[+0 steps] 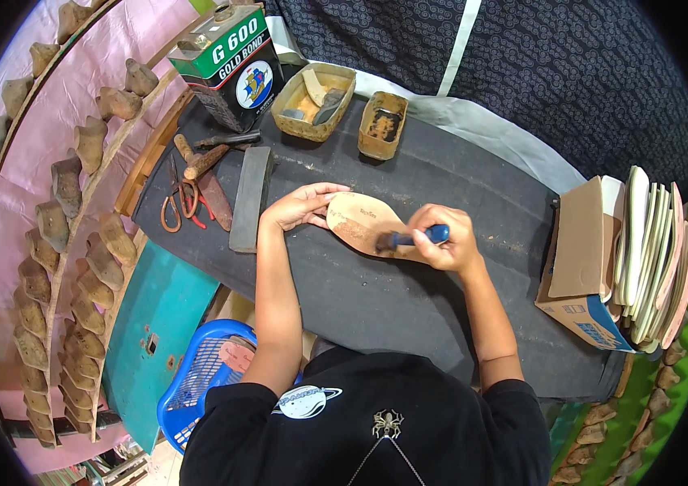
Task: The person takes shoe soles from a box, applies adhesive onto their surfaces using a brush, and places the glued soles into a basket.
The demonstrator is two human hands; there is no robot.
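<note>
A tan shoe insole (368, 217) lies on the dark work table, a brownish wet-looking patch across its middle. At its left end, my left hand (307, 206) grips the edge, the thumb under or beside it and the fingers over the tip. My right hand (451, 240) is closed around a brush (435, 235) with a blue handle. The dark bristles rest on the insole's near side, close to the middle. The insole's right end is partly hidden behind my right hand.
Behind my left hand lie a grey sharpening block (252, 198), scissors (172, 199), a hammer (205, 162) and red-handled pliers (198, 207). A glue can (222, 73) and two cut-open containers (316, 101) stand at the back. At right, a cardboard box (583, 243) holds several insoles (644, 259).
</note>
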